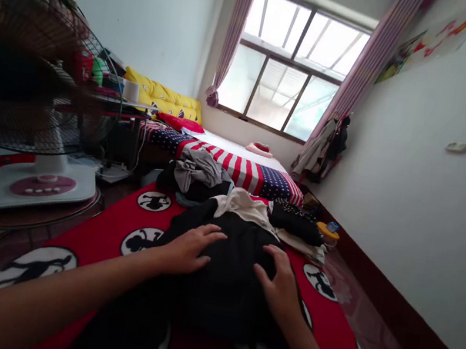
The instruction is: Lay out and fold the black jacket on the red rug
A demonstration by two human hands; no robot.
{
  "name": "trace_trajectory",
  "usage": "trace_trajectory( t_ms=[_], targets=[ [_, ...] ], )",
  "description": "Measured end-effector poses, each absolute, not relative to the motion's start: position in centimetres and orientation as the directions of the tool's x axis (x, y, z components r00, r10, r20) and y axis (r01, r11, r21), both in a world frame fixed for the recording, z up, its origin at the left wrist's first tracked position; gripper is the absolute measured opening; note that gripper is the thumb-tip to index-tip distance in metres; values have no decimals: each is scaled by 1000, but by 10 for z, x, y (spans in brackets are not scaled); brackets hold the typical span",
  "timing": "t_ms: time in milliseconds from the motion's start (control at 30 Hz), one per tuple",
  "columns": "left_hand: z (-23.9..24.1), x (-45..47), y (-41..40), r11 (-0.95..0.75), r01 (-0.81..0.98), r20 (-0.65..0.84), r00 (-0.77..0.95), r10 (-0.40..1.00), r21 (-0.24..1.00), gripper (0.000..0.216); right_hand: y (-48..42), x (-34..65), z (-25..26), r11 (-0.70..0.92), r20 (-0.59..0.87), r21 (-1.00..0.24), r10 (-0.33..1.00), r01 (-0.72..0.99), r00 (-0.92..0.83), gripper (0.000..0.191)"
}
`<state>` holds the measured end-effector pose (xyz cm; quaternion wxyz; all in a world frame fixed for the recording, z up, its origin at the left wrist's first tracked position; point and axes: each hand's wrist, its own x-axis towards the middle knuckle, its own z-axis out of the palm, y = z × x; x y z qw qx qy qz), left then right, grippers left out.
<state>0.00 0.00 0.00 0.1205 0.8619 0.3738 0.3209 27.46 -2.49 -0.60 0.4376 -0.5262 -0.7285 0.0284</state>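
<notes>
Black cloth garment lying lower centre of the frame, on a red blanket with round white animal patches. Left hand and right hand both rest on it, fingers loosely spread. Bare blanket shows down both sides, so there's room. Fabric looks soft, kinda rumpled. Past its far edge it's tighter: cream cloth, crumpled grey-and-black clothes pile, dark folded clothes.

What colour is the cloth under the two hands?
The cloth is black; the head view shows it.
</notes>
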Motion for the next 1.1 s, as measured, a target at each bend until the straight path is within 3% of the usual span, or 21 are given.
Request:
trace_trajectory(
  t_ms=[67, 167, 333, 433, 533, 667, 767, 867, 967, 1033, 1100],
  targets=[
    [-30, -11, -21, -642, 623, 359, 532, 767, 447, 60, -58, 272, -29, 461, 500, -464, 841, 757, -206, 34],
    [-47, -41, -31, -523, 736, 290, 437, 852, 430, 57, -89, 288, -44, 433, 326, -381, 890, 817, -320, 45],
    [-36, -94, -11, -476, 847, 190, 441, 877, 234, 57, -103, 312, -51, 430, 186, -265, 901, 863, -392, 78],
    [-23, -112, 6, -346, 935, 159, 331, 930, 77, 48, -105, 308, -54, 408, 207, -203, 906, 890, -369, 78],
    [-17, -111, 12, -195, 981, 228, 195, 954, -21, 34, -103, 300, -61, 385, 281, -181, 902, 905, -328, 71],
    [-36, -78, -9, -412, 908, 277, 378, 884, 76, 35, -96, 293, -70, 365, 374, -202, 886, 909, -273, 64],
    [-57, -50, -29, -470, 854, 291, 402, 868, 223, 50, -85, 288, -64, 372, 439, -310, 872, 875, -215, 49],
    [-65, -33, -38, -433, 839, 299, 342, 891, 329, 65, -71, 282, -36, 307, 459, -607, 889, 733, 8, 29],
    [-62, -23, -37, -456, 801, 308, 354, 883, 388, 86, -57, 269, 7, 297, 389, -898, 881, 324, 270, 29],
    [-59, -17, -34, -480, 793, 344, 361, 867, 376, 94, -52, 256, 35, 322, 317, -946, 884, 45, 344, 32],
    [-59, -13, -30, -489, 803, 385, 355, 852, 342, 85, -49, 244, 54, 307, 251, -944, 906, -120, 341, 34]
  ],
)
